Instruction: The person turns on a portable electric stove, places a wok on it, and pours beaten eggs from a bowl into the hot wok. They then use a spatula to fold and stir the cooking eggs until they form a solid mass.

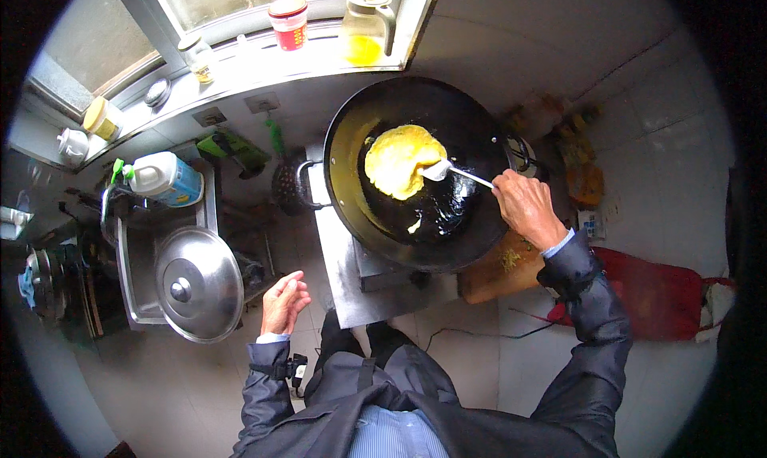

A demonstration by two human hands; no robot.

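My right hand is closed round the handle of a metal spatula. Its small pale head touches the right edge of a round yellow omelette, which is folded up a little there. The omelette lies in a large black wok with shiny oil on its bottom, and a small scrap of egg sits below it. The wok stands on a stove. Away from the wok, my left hand hangs in the air at the lower left, its fingers loosely bent and holding nothing.
A steel lid rests over the sink on the left, near a white bottle. Jars and an oil jug line the windowsill. Right of the wok are a cutting board with chopped bits and a red bag.
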